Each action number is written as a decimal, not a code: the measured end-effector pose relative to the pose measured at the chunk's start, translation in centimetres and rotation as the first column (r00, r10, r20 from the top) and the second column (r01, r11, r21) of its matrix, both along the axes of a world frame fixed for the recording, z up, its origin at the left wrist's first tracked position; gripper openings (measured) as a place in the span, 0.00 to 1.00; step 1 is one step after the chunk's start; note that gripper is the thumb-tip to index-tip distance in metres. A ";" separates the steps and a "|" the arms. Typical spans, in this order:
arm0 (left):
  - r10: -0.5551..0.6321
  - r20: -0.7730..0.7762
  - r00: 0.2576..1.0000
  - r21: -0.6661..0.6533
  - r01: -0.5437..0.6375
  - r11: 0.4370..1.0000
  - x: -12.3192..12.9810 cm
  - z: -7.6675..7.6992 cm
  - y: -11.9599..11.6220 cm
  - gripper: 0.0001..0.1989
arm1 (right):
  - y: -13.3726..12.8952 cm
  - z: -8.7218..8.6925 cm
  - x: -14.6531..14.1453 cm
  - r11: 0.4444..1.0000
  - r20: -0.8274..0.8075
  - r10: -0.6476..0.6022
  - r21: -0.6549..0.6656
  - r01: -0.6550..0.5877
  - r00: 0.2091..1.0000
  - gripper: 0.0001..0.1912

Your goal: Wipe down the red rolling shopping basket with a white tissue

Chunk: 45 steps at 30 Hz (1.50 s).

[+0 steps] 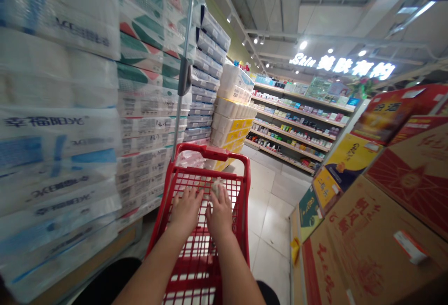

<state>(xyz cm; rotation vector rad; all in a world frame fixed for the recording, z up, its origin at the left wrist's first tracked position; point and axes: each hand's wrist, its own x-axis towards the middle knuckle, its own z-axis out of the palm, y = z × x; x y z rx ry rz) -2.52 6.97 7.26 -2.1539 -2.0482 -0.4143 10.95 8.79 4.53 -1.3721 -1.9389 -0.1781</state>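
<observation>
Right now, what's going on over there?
A person's left hand and right hand rest on the wire basket of a red shopping cart, a small pale item by the right fingers. The cart is in a store aisle between stacked toilet paper packs and cardboard cartons, with stocked shelves ahead.

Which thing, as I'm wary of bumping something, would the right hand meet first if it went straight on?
The right hand would meet the small pale crumpled item at its fingertips, seemingly already touching it. Beyond lies the red shopping cart's front rim.
</observation>
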 end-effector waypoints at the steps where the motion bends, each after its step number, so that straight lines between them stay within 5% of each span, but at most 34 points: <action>1: 0.002 0.006 1.000 0.000 -0.002 1.000 0.0 0.0 0.0 0.29 | -0.1 0.0 -0.1 0.999 0.027 0.044 -0.011 -0.044 0.999 0.26; 6: -0.004 0.044 0.999 -0.020 0.005 1.000 0.0 0.1 0.0 0.31 | 0.0 0.1 0.2 0.982 -0.063 -0.178 -0.074 0.174 0.982 0.22; 12: -0.001 0.018 1.000 -0.009 0.001 1.000 0.0 0.0 -0.1 0.30 | 0.0 -0.1 0.4 0.997 -0.014 0.024 -0.067 -0.025 1.000 0.24; 17: -0.016 -0.008 1.000 -0.001 0.016 1.000 0.0 -0.1 -0.1 0.32 | 0.4 -0.3 0.4 0.987 -0.112 -0.158 -0.055 0.153 0.981 0.30; 21: 0.001 0.005 1.000 -0.016 -0.001 1.000 0.0 -0.1 -0.1 0.29 | 0.5 -1.2 -0.4 1.000 -0.084 -0.015 -0.028 0.013 0.996 0.37; 27: 0.000 0.011 1.000 -0.041 0.000 0.999 0.0 0.3 -0.3 0.31 | 0.9 -1.6 0.7 0.998 -0.133 -0.049 -0.057 0.042 0.990 0.33; 35: 0.024 0.051 0.998 -0.037 -0.022 0.999 0.3 1.3 -0.8 0.27 | 2.4 0.7 -1.4 0.995 -0.234 0.099 0.027 -0.096 0.967 0.30; 41: 0.031 0.098 0.995 -0.049 -0.027 0.998 0.0 1.3 -0.9 0.28 | 5.0 3.6 -4.0 0.912 -0.051 0.407 -0.030 -0.409 0.912 0.24; 45: 0.008 0.082 0.997 -0.004 -0.008 1.000 -0.2 1.0 -1.0 0.26 | 6.9 4.4 -2.9 0.951 -0.013 0.304 -0.049 -0.304 0.953 0.24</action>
